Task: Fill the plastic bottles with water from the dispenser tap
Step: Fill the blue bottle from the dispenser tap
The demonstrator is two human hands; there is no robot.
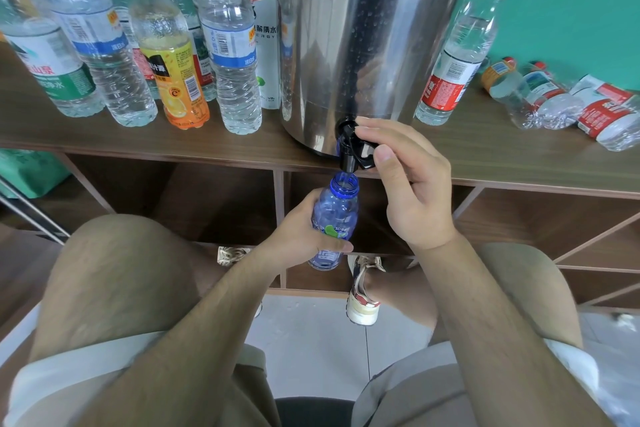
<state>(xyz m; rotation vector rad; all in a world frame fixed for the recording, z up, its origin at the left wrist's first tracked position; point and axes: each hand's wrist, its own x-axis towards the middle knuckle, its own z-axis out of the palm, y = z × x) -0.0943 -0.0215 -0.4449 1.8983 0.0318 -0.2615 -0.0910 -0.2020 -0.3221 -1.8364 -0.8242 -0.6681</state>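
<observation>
Beneath the steel dispenser at twelve o'clock, the right hand pinches a lever while the left hand clamps the uncapped blue bottle just at six o'clock of that lever's black tap; if the narrow mouth drifts, water could spill.

The person is wearing pale beige shorts with a white edge that is stopping above the knees. The legs and arms are showing bare, with short dark hairs on them. Far below the fingers, the feet are wearing cream shoes with thick soles, pale laces, and little red and brown patches.
</observation>
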